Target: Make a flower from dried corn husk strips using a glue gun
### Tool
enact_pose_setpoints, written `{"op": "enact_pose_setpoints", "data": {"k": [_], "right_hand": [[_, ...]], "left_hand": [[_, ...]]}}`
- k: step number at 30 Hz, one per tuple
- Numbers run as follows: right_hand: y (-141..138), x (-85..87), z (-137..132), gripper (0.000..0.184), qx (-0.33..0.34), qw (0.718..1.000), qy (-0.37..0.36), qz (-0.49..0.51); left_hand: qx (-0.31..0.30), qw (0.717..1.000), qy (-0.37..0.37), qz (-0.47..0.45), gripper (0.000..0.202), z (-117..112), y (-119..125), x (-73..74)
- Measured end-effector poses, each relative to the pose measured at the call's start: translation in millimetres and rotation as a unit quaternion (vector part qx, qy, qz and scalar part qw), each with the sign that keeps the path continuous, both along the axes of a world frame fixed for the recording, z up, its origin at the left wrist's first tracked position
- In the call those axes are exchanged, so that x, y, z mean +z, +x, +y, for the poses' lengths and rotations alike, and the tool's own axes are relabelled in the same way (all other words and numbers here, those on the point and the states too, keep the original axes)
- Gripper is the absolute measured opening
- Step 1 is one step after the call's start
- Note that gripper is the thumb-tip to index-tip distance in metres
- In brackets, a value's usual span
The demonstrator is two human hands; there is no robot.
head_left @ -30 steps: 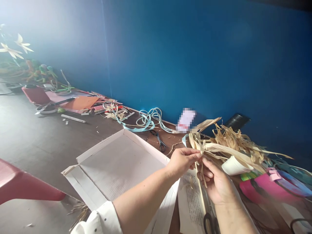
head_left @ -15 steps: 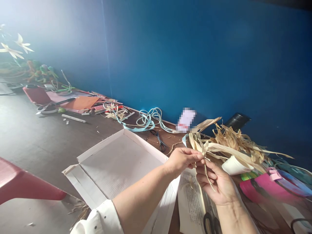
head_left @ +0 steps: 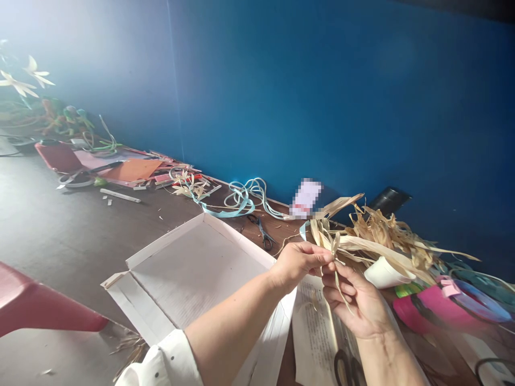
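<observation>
Between my two hands is a small piece of dried corn husk (head_left: pixel 335 245), its pale petal-like strips pointing up and thin ends hanging down. My left hand (head_left: pixel 300 264) pinches it from the left with thumb and forefinger. The fingertips of my right hand (head_left: pixel 359 300) close on its lower part, palm turned up and fingers curled. Just behind lies a pile of dried corn husks (head_left: pixel 382 230). Below my hands are a printed sheet (head_left: pixel 311 327) and dark-handled scissors (head_left: pixel 341 367), partly covered by my right wrist.
A shallow white cardboard box (head_left: pixel 181 257) lies under my left forearm. Beyond it are small scissors (head_left: pixel 263 236), light-blue cord (head_left: pixel 241 198) and a husk flower (head_left: pixel 189 185). On the right are a white cup (head_left: pixel 386 272) and a pink container (head_left: pixel 422 305). A blue wall (head_left: pixel 281 96) rises behind.
The view has shifted very slightly. Both hands keep their hold on the corn husk piece, with barely any movement of the fingers.
</observation>
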State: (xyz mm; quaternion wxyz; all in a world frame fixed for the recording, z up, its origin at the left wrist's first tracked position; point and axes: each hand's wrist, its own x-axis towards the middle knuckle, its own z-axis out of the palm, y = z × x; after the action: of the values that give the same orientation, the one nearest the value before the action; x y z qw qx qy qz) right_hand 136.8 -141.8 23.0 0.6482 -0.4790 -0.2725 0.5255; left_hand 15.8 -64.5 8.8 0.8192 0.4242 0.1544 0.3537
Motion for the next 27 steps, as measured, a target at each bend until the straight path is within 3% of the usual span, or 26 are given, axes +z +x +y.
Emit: {"op": "enact_pose_setpoints", "data": {"k": [5, 11, 16, 27], "right_hand": [[-1.8, 0.7, -4.0, 0.025, -0.018, 0.999, -0.041, 0.004], [4.0, 5.5, -4.5, 0.033, -0.06, 0.996, -0.024, -0.057], [0.9, 9.2, 1.5, 0.027, -0.079, 0.992, -0.006, -0.099], [5.0, 1.7, 1.6, 0.035, -0.097, 0.976, -0.024, -0.195]], "left_hand": [[0.021, 1.0, 0.012, -0.001, 0.046, 0.1, 2.2, -1.8], [0.057, 0.998, 0.015, 0.03, 0.044, -1.0, 2.7, 0.1], [0.05, 0.997, 0.034, 0.055, 0.043, -0.6, 3.4, -1.1], [-0.013, 0.999, 0.01, 0.049, 0.05, -1.7, 0.3, 0.5]]}}
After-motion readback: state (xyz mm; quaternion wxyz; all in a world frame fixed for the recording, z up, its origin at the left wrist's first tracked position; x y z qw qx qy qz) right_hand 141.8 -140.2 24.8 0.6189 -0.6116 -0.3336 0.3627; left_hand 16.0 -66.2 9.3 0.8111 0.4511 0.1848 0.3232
